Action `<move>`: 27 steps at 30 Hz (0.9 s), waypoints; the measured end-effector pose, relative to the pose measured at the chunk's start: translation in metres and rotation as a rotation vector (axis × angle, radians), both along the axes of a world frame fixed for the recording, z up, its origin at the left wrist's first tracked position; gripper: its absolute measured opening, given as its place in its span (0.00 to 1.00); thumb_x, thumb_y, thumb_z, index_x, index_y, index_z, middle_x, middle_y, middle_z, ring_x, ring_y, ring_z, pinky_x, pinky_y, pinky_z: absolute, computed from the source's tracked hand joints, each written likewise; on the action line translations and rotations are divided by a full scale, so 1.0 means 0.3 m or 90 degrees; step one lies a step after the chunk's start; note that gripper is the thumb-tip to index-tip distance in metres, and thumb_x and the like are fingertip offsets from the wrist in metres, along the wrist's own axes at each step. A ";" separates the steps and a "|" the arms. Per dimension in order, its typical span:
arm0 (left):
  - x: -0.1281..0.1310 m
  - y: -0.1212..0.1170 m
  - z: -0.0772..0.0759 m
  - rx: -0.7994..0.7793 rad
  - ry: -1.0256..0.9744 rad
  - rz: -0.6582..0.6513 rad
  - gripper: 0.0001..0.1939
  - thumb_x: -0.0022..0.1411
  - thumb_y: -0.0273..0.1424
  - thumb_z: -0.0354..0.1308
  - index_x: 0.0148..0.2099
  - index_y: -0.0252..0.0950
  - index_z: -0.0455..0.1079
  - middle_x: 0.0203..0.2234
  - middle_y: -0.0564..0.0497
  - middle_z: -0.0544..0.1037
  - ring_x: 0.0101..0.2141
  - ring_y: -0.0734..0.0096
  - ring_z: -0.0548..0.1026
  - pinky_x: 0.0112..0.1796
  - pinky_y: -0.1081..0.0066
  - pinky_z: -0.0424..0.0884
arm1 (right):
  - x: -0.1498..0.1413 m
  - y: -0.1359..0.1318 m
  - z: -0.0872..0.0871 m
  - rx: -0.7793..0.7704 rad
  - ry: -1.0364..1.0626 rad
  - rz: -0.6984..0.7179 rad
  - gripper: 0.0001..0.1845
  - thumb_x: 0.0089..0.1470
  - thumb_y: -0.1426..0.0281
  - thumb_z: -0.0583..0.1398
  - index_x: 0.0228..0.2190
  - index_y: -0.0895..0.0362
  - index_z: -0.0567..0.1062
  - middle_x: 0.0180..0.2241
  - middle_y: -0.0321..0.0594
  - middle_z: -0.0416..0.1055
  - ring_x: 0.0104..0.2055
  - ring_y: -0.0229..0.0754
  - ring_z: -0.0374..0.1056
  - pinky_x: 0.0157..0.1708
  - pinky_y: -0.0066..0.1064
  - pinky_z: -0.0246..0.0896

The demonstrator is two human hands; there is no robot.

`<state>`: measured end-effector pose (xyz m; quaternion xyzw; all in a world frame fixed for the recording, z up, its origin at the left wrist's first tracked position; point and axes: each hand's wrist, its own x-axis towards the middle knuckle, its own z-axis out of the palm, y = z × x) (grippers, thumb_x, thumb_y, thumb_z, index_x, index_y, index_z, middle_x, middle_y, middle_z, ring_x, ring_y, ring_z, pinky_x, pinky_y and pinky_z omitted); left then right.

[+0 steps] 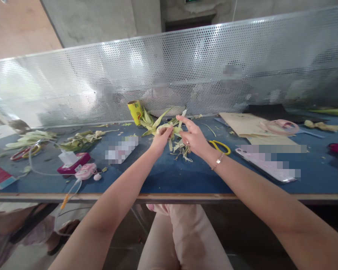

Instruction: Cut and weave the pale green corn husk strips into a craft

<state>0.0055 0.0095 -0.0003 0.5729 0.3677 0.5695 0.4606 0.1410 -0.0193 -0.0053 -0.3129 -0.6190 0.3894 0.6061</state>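
Above the middle of a blue tabletop, my left hand [161, 140] pinches a bundle of pale green corn husk [166, 128] between thumb and fingers. Close on its right is my right hand [196, 136], its index finger stretched along a husk strip [184, 113] and its other fingers curled in at the same bundle. Exactly how these fingers grip is partly hidden. Thin shredded husk scraps [183, 150] lie under the hands. Broad husk leaves [147, 119] spread behind my left hand, beside a yellow cardboard tube [135, 112]. Yellow-handled scissors [222, 147] rest by my right wrist.
A perforated metal screen [169, 71] runs along the table's back. Right: a phone [266, 164], brown paper [242, 125] and a pink tape roll [280, 127]. Left: husk piles [80, 141], red-handled scissors [20, 153], a magenta box [74, 165] and a charging cable [49, 174].
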 end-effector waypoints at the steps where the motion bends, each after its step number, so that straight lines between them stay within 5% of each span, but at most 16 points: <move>1: 0.001 -0.003 0.001 0.026 0.002 0.012 0.16 0.58 0.39 0.59 0.25 0.33 0.67 0.18 0.56 0.65 0.21 0.82 0.61 0.24 0.77 0.56 | -0.003 0.000 -0.003 -0.001 0.002 0.010 0.32 0.49 0.72 0.58 0.56 0.46 0.64 0.39 0.38 0.71 0.17 0.29 0.49 0.15 0.28 0.47; 5: 0.003 -0.013 0.010 0.091 -0.006 0.037 0.14 0.59 0.34 0.59 0.24 0.34 0.63 0.16 0.58 0.62 0.20 0.82 0.58 0.24 0.77 0.57 | -0.012 -0.005 -0.009 -0.003 0.016 0.051 0.31 0.48 0.73 0.58 0.55 0.47 0.65 0.31 0.35 0.69 0.17 0.29 0.47 0.15 0.27 0.46; 14: 0.014 -0.027 0.027 0.012 -0.089 0.064 0.09 0.66 0.27 0.48 0.31 0.37 0.58 0.20 0.56 0.70 0.21 0.79 0.69 0.29 0.74 0.68 | -0.013 0.001 -0.017 0.009 -0.008 0.031 0.32 0.49 0.70 0.59 0.56 0.45 0.64 0.47 0.39 0.69 0.17 0.27 0.48 0.15 0.28 0.47; 21: 0.013 -0.036 0.027 -0.028 -0.143 0.065 0.05 0.68 0.34 0.46 0.37 0.40 0.56 0.19 0.58 0.68 0.18 0.78 0.69 0.26 0.75 0.67 | -0.020 -0.013 -0.015 0.027 -0.009 0.054 0.32 0.49 0.71 0.58 0.56 0.42 0.65 0.61 0.38 0.58 0.18 0.26 0.48 0.14 0.27 0.47; 27: 0.008 -0.029 0.016 -0.027 -0.182 0.070 0.08 0.67 0.40 0.47 0.39 0.41 0.56 0.19 0.59 0.67 0.19 0.79 0.68 0.24 0.77 0.64 | -0.022 -0.014 -0.018 0.030 -0.017 0.053 0.31 0.50 0.72 0.57 0.56 0.43 0.65 0.62 0.38 0.57 0.18 0.26 0.49 0.15 0.28 0.50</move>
